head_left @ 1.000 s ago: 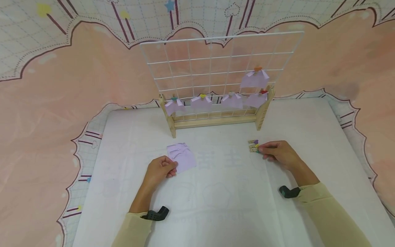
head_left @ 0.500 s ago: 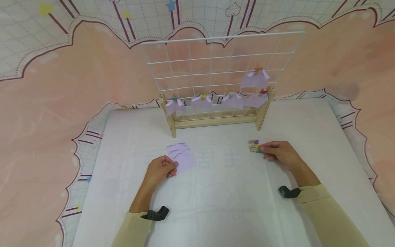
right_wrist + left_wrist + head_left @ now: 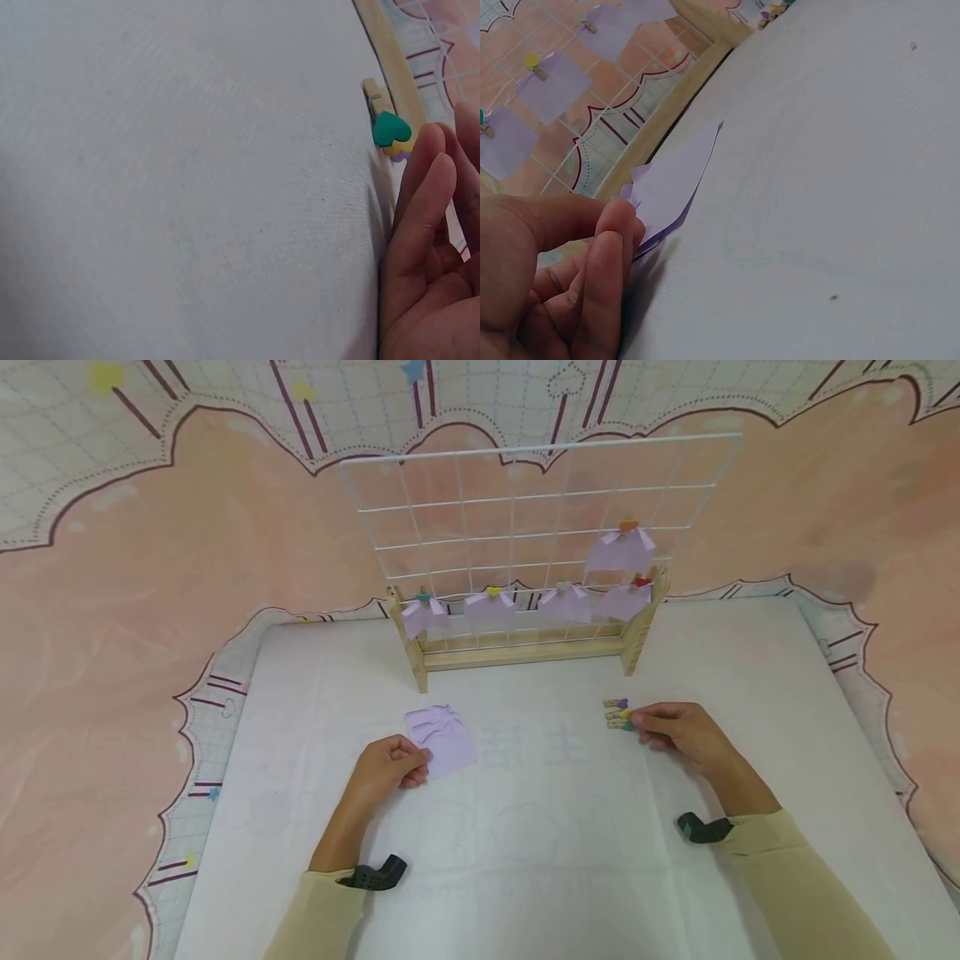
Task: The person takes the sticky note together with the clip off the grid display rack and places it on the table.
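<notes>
My left hand (image 3: 386, 764) pinches the near left edge of a lilac paper piece (image 3: 450, 747) between thumb and fingers. In the left wrist view the paper (image 3: 676, 180) slants just over the white surface, its lower edge layered. My right hand (image 3: 678, 731) has its thumb and fingertips right at a short row of small wooden clothespins (image 3: 613, 716) with purple, yellow and green ends. A green heart clothespin (image 3: 391, 130) shows in front in the right wrist view, the yellow one partly behind it. I cannot tell whether the fingers grip the yellow one.
Behind the hands stands a white wire grid (image 3: 536, 514) in a wooden stand (image 3: 525, 654). Several lilac paper pieces hang from it on coloured clothespins, one (image 3: 621, 552) higher at the right. A white tabletop (image 3: 525, 860) lies beneath, with a patterned cloth (image 3: 262, 527) around and behind.
My left hand and wrist have shifted very slightly to the left, still pinching the lilac paper. My right hand stays at the clothespins.
</notes>
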{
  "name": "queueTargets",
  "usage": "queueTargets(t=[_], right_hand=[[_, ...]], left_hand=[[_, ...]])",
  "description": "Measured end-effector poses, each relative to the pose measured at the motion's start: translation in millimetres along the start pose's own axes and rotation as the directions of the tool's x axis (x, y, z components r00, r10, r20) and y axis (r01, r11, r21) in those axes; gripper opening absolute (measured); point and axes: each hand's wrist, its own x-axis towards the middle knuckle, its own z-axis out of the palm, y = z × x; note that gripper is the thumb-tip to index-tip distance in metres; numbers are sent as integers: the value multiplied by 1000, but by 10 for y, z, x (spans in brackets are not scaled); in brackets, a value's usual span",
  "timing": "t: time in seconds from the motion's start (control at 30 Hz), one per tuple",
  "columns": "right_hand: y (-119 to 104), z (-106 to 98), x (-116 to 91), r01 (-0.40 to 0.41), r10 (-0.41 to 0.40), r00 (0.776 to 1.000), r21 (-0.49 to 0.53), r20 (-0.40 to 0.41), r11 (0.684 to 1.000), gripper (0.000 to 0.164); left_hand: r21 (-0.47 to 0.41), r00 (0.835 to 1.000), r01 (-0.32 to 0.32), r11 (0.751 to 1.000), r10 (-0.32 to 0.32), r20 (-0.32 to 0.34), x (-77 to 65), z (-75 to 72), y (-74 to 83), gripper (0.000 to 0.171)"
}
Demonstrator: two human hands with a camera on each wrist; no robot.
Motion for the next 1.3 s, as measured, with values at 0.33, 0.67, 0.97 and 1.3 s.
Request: queueTargets(t=[0.33, 0.67, 0.97, 1.3], right_hand=[[-67, -17, -106, 53, -54, 999, 99, 5, 994, 27], [-315, 51, -224, 193, -194, 981, 69, 0, 979, 32], [-621, 119, -315, 390, -391, 920, 66, -6, 918, 17], [-1079, 231, -442, 534, -532, 838, -12, -120, 845, 20]], left_hand=[[29, 998, -63, 998, 63, -9, -37, -18, 112, 25], [83, 986, -163, 983, 164, -8, -25, 28, 340, 27], [81, 964, -265, 961, 262, 46, 21, 176, 685, 22], [88, 921, -384, 919, 373, 113, 73, 376, 1215, 21]])
